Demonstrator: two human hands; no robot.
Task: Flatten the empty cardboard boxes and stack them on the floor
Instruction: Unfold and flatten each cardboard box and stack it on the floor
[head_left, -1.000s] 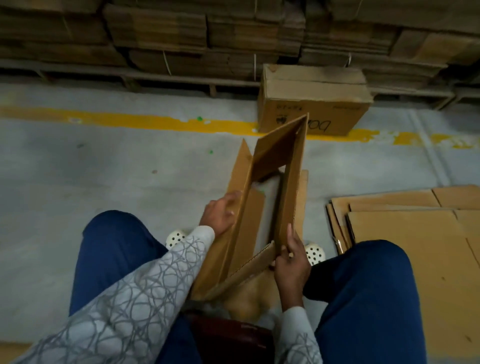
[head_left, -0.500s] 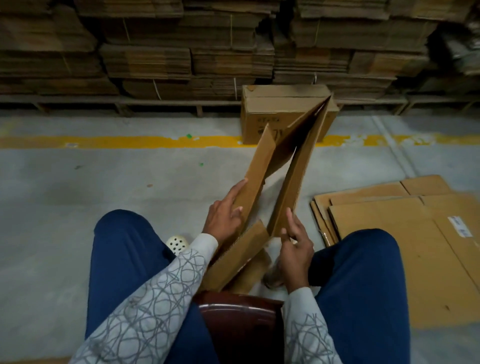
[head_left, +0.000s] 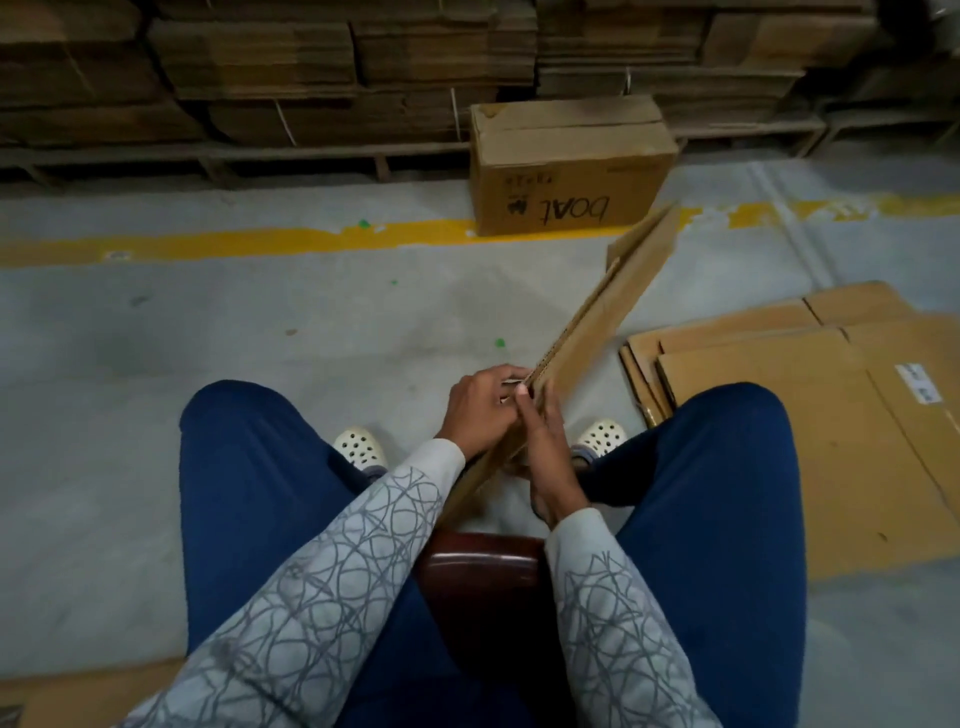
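A brown cardboard box (head_left: 608, 317), now pressed flat, stands on edge between my knees and slants up to the right. My left hand (head_left: 480, 410) grips its near edge from the left, fingers curled over the top. Against the right face, my right hand (head_left: 545, 447) squeezes the two layers together. A stack of flattened boxes (head_left: 810, 415) lies on the floor to my right. One closed, upright box (head_left: 566, 166) stands ahead on the yellow line.
I sit on a dark red stool (head_left: 483, 577) with knees spread and white clogs (head_left: 358, 449) on grey concrete. A yellow floor line (head_left: 260, 241) runs across. Bundled cardboard on pallets (head_left: 311, 78) lines the far side. Another cardboard sheet (head_left: 78, 693) shows at the lower left.
The open box tube has collapsed flat between my hands. Both hands came together at its near end, and the box tilted over to the right.
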